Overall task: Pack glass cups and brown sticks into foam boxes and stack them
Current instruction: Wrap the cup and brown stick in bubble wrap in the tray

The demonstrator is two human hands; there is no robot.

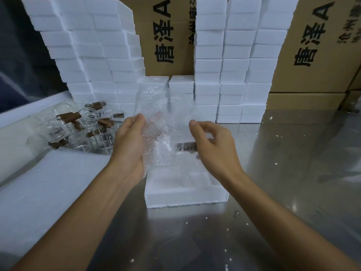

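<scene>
Stacks of white foam boxes [232, 61] line the back of the steel table [293, 173], before cardboard cartons [316, 45]. An open foam box [185, 194] sits centre. Glass cups [78, 130] with brown sticks [69, 116] lie left. Above the box, the left hand [129, 147] grips bubble wrap [162, 130]; the right hand [213, 145] pinches it around 1 brown stick [185, 147].

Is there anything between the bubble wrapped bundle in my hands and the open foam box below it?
Nothing visible blocks it. The left hand and right hand hold the bubble wrap bundle directly above the open foam box, with a brown stick showing through the wrap. The wrap's lower edge hides part of the box's inside.
</scene>
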